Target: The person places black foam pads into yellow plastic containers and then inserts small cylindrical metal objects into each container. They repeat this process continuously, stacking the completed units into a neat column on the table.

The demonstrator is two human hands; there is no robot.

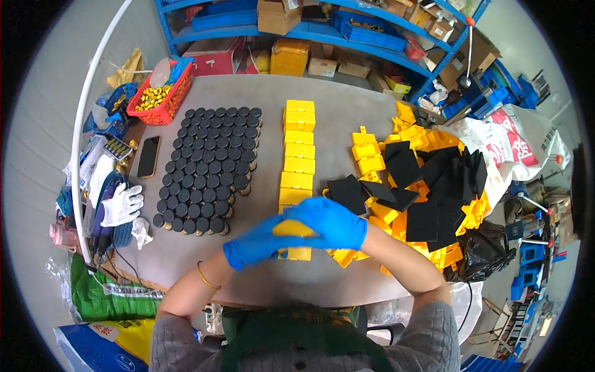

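Both my hands wear blue gloves and meet over the near end of a row of yellow plastic boxes [299,164]. Between them they grip a yellow plastic box [292,229], mostly covered by the fingers. My left hand [255,242] closes on it from the left and is smeared by motion. From the right and above, my right hand [331,222] wraps over it. Black foam sheets [348,194] lie just beyond my right hand. Several black-capped small cylinders [211,164] stand in tight rows to the left of the box row.
A heap of yellow boxes [372,162] and black sheets [424,218] covers the table's right side. A phone [148,157], a white glove [122,205] and a red basket [162,106] of small yellow parts sit at the left. Blue shelving [304,31] stands behind the table.
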